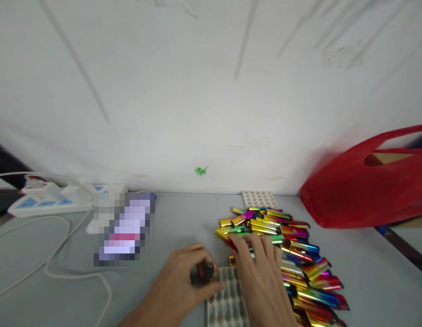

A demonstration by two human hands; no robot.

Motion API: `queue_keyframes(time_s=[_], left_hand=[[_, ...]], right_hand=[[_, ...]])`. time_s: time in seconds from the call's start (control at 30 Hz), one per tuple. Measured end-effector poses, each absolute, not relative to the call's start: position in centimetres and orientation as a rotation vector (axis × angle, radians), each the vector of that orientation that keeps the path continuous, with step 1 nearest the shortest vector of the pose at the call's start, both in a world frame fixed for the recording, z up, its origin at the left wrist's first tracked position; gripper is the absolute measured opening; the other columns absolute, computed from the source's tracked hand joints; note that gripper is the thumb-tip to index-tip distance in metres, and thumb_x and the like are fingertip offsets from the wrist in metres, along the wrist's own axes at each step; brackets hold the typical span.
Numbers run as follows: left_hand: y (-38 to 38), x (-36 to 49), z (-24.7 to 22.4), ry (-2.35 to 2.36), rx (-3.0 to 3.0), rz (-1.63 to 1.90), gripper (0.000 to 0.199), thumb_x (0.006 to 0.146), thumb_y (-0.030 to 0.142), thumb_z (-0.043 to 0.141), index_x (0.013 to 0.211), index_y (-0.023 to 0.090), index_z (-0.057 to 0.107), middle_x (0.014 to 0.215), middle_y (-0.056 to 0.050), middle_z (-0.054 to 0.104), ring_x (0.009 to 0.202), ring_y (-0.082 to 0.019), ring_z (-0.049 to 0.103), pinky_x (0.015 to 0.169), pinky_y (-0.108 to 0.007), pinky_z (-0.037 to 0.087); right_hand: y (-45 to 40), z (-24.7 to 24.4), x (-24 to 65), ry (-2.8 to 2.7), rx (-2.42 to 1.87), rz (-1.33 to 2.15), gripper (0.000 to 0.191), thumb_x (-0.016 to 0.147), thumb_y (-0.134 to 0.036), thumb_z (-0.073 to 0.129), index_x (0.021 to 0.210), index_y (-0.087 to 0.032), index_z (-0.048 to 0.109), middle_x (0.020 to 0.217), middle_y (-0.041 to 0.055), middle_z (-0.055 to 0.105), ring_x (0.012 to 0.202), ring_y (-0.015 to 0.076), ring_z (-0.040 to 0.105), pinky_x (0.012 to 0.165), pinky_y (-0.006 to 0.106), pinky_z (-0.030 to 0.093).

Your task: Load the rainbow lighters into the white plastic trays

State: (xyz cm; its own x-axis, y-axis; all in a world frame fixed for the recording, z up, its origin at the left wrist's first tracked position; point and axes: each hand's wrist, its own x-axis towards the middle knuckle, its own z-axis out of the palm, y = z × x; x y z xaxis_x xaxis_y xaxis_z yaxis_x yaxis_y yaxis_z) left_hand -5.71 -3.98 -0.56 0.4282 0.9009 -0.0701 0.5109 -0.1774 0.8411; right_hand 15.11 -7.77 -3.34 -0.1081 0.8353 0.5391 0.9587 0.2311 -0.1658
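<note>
My left hand [186, 277] is curled at the upper left corner of a pale tray [227, 297] with rows of holes. Its thumb and fingers close round a small dark cylindrical piece [209, 269] with a round end. My right hand [260, 268] reaches across the tray's right side, its fingers bent down at the left edge of a pile of shiny metallic-coloured tubes [295, 231]. A red piece shows by its fingertips; whether they grip it is unclear.
A second white holed tray [260, 199] lies by the wall. A red plastic bag [364, 181] is at the right. At the left are a phone [127, 227], a white power strip [54, 200] and loose white cables [74, 275].
</note>
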Motion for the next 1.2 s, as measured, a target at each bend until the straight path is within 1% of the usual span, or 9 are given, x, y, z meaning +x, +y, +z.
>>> queue_keyframes(time_s=[0.17,0.23,0.37,0.5,0.63,0.77,0.93,1.07,1.2], left_hand=[[-4.0,-5.7,-0.5,1.206,1.837,0.563,0.022,0.079,0.011,0.103,0.083,0.022,0.085,0.087,0.004,0.079,0.079,-0.018,0.076,0.073,-0.024,0.05],[-4.0,-5.7,-0.5,1.207,1.841,0.559,0.021,0.08,0.013,0.103,0.083,0.022,0.085,0.088,0.004,0.078,0.08,-0.018,0.076,0.073,-0.024,0.05],[-4.0,-5.8,-0.4,1.215,1.855,0.555,0.02,0.081,0.015,0.102,0.083,0.023,0.084,0.089,0.003,0.079,0.081,-0.019,0.076,0.074,-0.025,0.05],[-4.1,-5.8,-0.4,1.209,1.859,0.569,0.018,0.081,0.015,0.098,0.084,0.023,0.083,0.09,0.003,0.08,0.082,-0.019,0.077,0.075,-0.026,0.051],[-4.2,-5.8,-0.3,1.174,1.867,0.597,0.017,0.082,0.016,0.098,0.083,0.024,0.082,0.09,0.002,0.08,0.079,-0.019,0.074,0.074,-0.025,0.052],[-4.1,-5.9,-0.2,1.173,1.853,0.581,0.017,0.084,0.017,0.099,0.085,0.023,0.083,0.091,0.002,0.079,0.081,-0.019,0.076,0.075,-0.025,0.052],[-4.1,-5.9,-0.4,1.174,1.864,0.572,0.018,0.086,0.018,0.1,0.085,0.022,0.082,0.09,0.002,0.079,0.081,-0.019,0.076,0.075,-0.026,0.051],[-4.2,-5.9,-0.4,1.167,1.853,0.59,0.019,0.086,0.02,0.101,0.083,0.022,0.081,0.089,0.003,0.078,0.082,-0.019,0.076,0.076,-0.026,0.051],[-4.2,-5.9,-0.4,1.157,1.844,0.601,0.017,0.085,0.016,0.097,0.083,0.023,0.081,0.089,0.003,0.078,0.081,-0.019,0.077,0.076,-0.025,0.051]], right_hand=[[-8.7,-2.2,14.3,-1.622,-1.489,0.275,0.035,0.123,-0.03,0.049,0.153,-0.031,0.068,0.132,0.0092,0.082,0.119,0.0309,0.078,0.104,0.044,0.06],[-9.1,-1.3,14.3,-1.477,-1.486,0.516,0.033,0.124,-0.038,0.051,0.148,-0.03,0.072,0.135,0.0081,0.083,0.117,0.0275,0.08,0.102,0.038,0.061],[-8.9,0.0,15.2,-1.316,-1.409,0.879,0.037,0.12,-0.056,0.063,0.12,-0.024,0.081,0.112,0.0074,0.084,0.1,0.0258,0.078,0.085,0.031,0.06],[-8.6,-0.1,16.0,-1.145,-1.348,1.06,0.054,0.114,-0.068,0.07,0.084,-0.024,0.071,0.078,-0.0008,0.063,0.074,0.0203,0.06,0.067,0.03,0.048],[-9.2,-0.3,15.6,-0.993,-1.237,1.174,0.056,0.107,-0.073,0.08,0.08,-0.027,0.065,0.075,-0.0013,0.058,0.07,0.0201,0.05,0.065,0.034,0.041],[-9.5,0.5,15.1,-0.968,-1.068,1.411,0.058,0.112,-0.082,0.063,0.091,-0.028,0.063,0.07,-0.0029,0.058,0.063,0.0185,0.048,0.064,0.034,0.039],[-8.6,1.4,15.1,-0.965,-0.876,1.634,0.066,0.11,-0.09,0.058,0.09,-0.027,0.056,0.068,-0.0082,0.048,0.052,0.0113,0.025,0.053,0.031,0.02],[-8.0,-0.1,14.6,-0.993,-0.63,1.58,0.068,0.115,-0.073,0.064,0.07,-0.025,0.046,0.066,-0.0067,0.037,0.061,0.0134,0.028,0.061,0.033,0.025],[-8.2,-1.1,14.0,-0.901,-0.525,1.62,0.063,0.113,-0.068,0.068,0.073,-0.027,0.042,0.072,-0.0056,0.036,0.065,0.0156,0.03,0.062,0.033,0.028]])
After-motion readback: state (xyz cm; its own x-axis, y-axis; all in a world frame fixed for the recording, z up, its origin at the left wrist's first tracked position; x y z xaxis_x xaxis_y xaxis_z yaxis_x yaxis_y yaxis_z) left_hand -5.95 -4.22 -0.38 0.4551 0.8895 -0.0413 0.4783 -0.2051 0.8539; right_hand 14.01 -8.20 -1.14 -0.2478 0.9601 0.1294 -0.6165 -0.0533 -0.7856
